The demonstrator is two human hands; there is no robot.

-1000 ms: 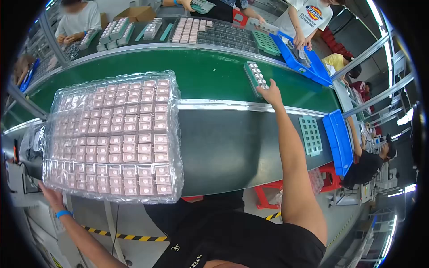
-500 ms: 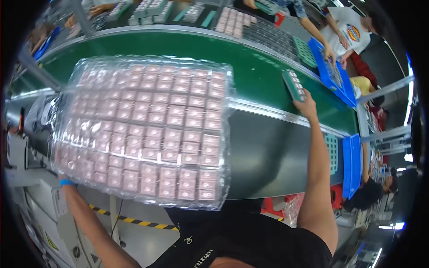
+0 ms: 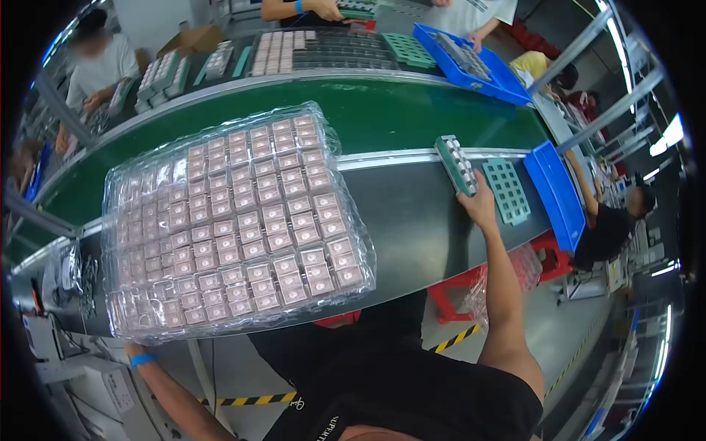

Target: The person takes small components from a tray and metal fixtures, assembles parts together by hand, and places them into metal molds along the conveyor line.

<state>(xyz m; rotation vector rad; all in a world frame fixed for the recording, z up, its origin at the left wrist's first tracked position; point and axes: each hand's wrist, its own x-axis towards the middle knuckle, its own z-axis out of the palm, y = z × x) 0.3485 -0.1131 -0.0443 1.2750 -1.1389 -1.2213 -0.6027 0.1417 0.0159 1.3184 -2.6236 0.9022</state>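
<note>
1. Clear plastic tray (image 3: 239, 220): positioned at the left, spanning the dark bench (image 3: 408, 235) and overlapping the green belt (image 3: 382, 110) in view. Whether it rests flat or is lifted cannot be determined.
2. Loading status: most tray cells contain pink parts (image 3: 250, 230). Cells at the upper left look paler under glare; their fill cannot be confirmed.
3. Block status: the green block (image 3: 457, 166) carries small whitish parts along its upper face. Judged from this, its loading is well advanced; any unfilled positions are too small to tell.
4. Outstanding: the perforated plate (image 3: 507, 192), lying beside the blue bin (image 3: 557, 197), shows dark holes with no parts seated.
5. Appearance: the tray is transparent and glossy, with a crinkled rim and regular rows. The block is narrow, and slanted.
6. Right hand (image 3: 479, 202): fingers closed around the block's near end, over the bench's far side.
7. Left hand (image 3: 134, 348): at the tray's near-left corner; fingers hidden, grip cannot be determined.
</note>
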